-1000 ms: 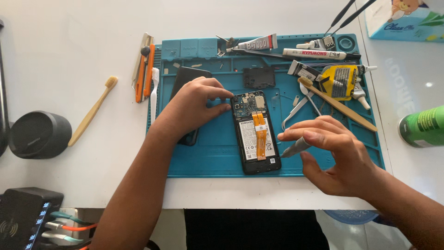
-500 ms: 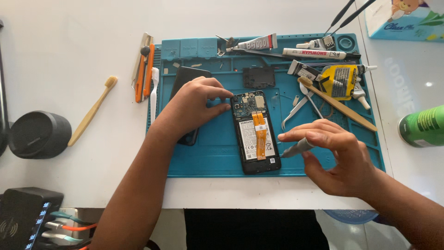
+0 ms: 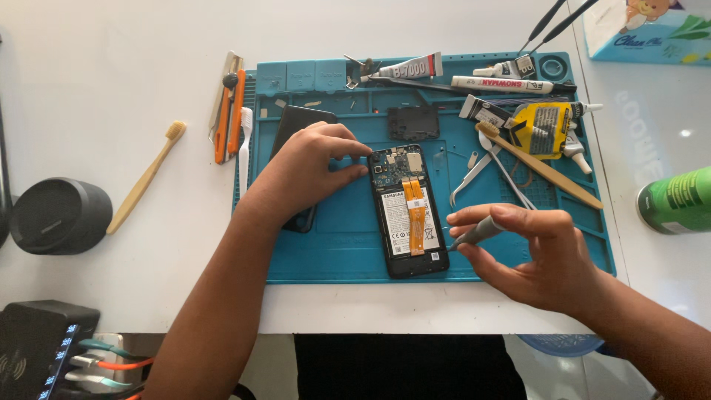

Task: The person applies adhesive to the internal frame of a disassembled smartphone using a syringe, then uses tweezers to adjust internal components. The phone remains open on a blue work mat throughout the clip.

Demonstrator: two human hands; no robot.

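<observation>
head | phone open, mid mat | left hand fingers pressed on its far-left corner | right hand pinching tool just right | advice: brace phone, bring tip in low

1. There were two hands: the left hand and the right hand.
2. There was one open phone with its back off.
3. There was one blue mat.
4. There were two wooden toothbrushes, one on the table and one on the mat.
5. There was one white toothbrush.
6. There was one orange knife.
7. There was one green can.
8. There was one black round speaker.
9. There was one tissue box.
10. There was one grey tool in the right hand.
</observation>
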